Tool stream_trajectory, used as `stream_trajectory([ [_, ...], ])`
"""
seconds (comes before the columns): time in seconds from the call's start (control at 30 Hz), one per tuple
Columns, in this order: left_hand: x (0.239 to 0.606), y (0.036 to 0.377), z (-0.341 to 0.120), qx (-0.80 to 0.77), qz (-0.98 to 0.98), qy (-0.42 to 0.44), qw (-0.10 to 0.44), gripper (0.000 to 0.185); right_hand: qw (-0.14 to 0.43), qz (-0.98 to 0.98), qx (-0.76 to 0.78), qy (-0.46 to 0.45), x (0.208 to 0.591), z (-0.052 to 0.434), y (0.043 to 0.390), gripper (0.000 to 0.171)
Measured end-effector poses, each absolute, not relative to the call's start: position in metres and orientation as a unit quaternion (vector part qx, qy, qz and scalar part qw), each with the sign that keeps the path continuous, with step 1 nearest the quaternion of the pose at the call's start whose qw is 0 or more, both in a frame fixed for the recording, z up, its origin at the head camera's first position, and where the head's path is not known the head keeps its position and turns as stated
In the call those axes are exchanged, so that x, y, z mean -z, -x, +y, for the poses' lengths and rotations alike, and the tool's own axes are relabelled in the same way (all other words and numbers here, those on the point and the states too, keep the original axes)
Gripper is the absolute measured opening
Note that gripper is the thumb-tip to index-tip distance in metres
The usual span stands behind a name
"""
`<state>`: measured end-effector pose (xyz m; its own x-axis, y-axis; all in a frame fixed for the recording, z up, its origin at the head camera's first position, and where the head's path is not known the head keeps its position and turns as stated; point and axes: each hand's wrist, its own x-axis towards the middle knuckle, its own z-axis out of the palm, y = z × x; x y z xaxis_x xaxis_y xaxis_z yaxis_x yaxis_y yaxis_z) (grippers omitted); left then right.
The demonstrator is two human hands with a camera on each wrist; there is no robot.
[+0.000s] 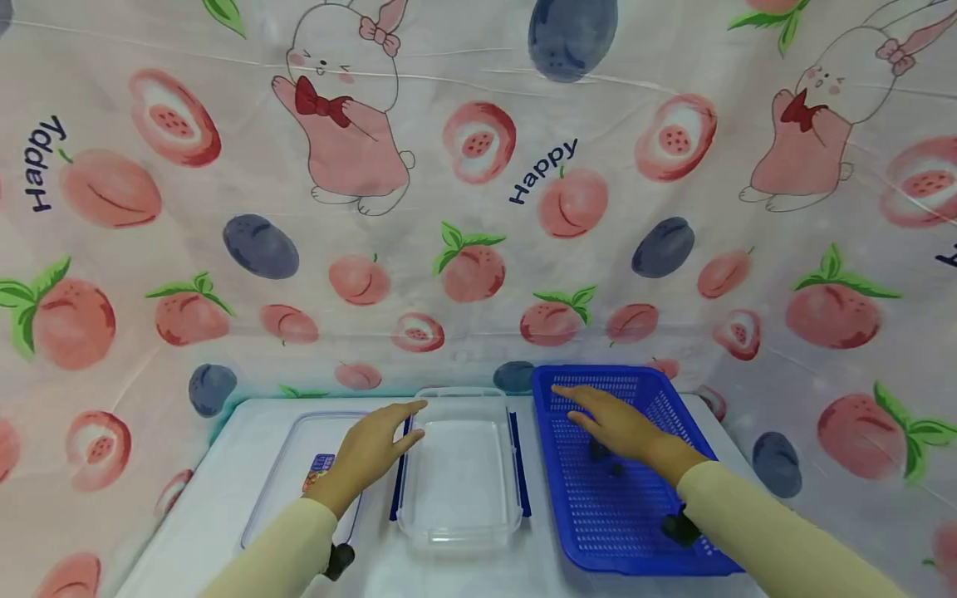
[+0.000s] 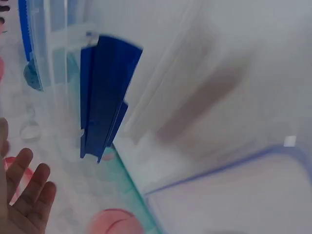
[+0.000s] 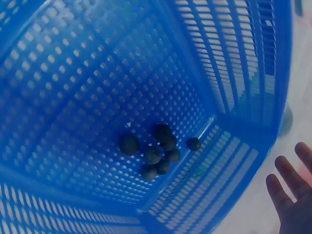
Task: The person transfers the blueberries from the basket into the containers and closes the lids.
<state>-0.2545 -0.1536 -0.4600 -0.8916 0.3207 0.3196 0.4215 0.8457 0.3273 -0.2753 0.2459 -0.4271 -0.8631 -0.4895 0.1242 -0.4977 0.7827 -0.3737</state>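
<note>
My left hand [image 1: 377, 444] hovers with straight fingers by the left edge of a clear plastic container [image 1: 459, 531], over its flat lid [image 1: 280, 482]. In the left wrist view my left hand's fingertips [image 2: 27, 204] show at the bottom left beside the container's blue latch [image 2: 105, 97]. My right hand [image 1: 613, 423] is held flat over a blue perforated basket [image 1: 635, 531], holding nothing. Several small dark round berries [image 3: 156, 151] lie clustered on the basket floor [image 3: 73, 97]; my right hand's fingers [image 3: 287, 195] show at the lower right.
Everything rests on a white table [image 1: 224, 498]. A cloth printed with peaches and rabbits [image 1: 478, 208] hangs behind and at both sides. The lid carries a small coloured label [image 1: 320, 470].
</note>
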Motion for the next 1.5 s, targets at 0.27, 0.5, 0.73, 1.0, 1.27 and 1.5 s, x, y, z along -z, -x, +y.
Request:
stream_trajectory([
  [0.27,0.488,0.231,-0.15,0.315,-0.938,0.08,0.119,0.031,0.084,-0.929,-0.311,-0.182,0.447,0.281,0.284,0.05],
  [0.5,0.502,0.218,-0.14,0.407,-0.904,0.022,0.126,0.028,0.075,-0.925,-0.357,-0.109,0.47,0.307,0.279,0.051],
  [0.73,0.512,0.209,-0.137,0.466,-0.875,-0.031,0.131,0.027,0.077,-0.917,-0.389,-0.054,0.484,0.318,0.272,0.045],
  [1.0,0.519,0.204,-0.135,0.49,-0.86,-0.058,0.128,0.029,0.06,-0.923,-0.381,-0.012,0.499,0.324,0.265,0.039],
  [1.27,0.522,0.202,-0.133,0.496,-0.855,-0.064,0.134,0.027,0.055,-0.924,-0.379,0.004,0.517,0.327,0.269,0.032],
  [1.5,0.524,0.202,-0.132,0.494,-0.857,-0.064,0.136,0.028,0.061,-0.921,-0.386,0.001,0.525,0.329,0.275,0.029],
])
